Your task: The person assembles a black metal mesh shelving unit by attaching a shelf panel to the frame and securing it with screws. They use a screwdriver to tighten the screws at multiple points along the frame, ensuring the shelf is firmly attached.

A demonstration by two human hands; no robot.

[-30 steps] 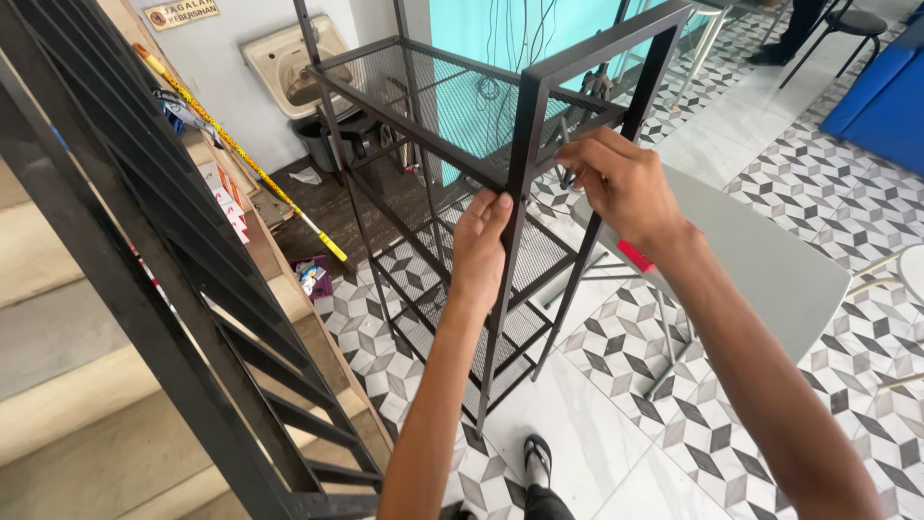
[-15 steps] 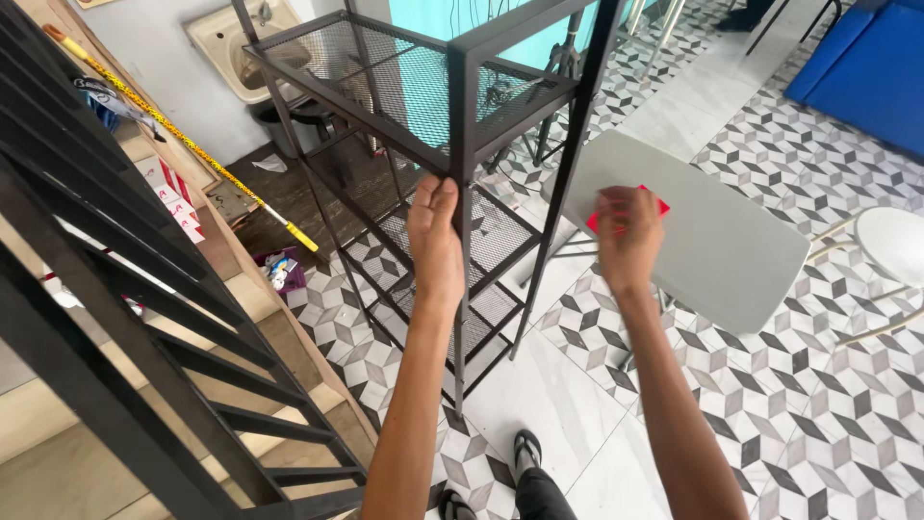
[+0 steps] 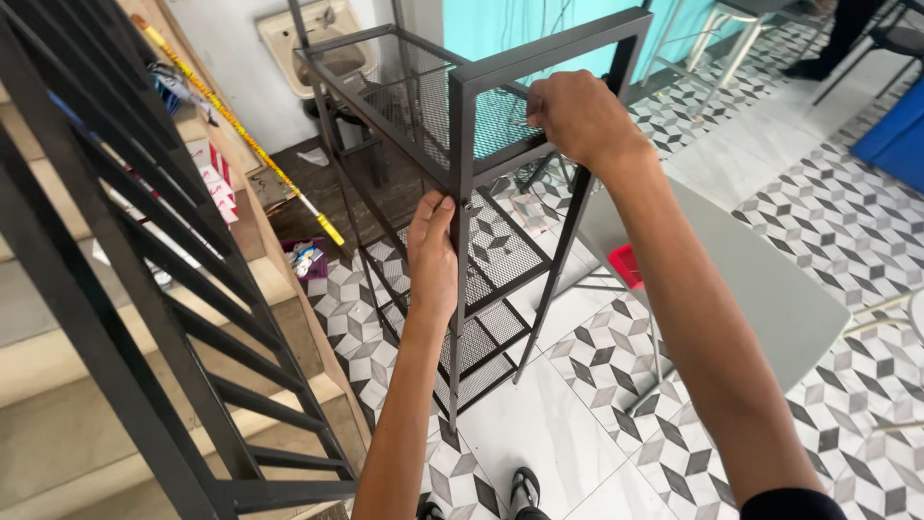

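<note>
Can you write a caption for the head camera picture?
Left hand grips a black rack post; right hand reaches its top shelf.

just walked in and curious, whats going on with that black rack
A person stands over a tall black metal rack with mesh shelves. The left hand has a grip on the near upright post just under the top shelf. The right hand is closed at the top frame, by the edge of the top mesh shelf; what it pinches is too small to tell. A grey table with a small red thing on it stands to the right, and a stair railing to the left.
</note>
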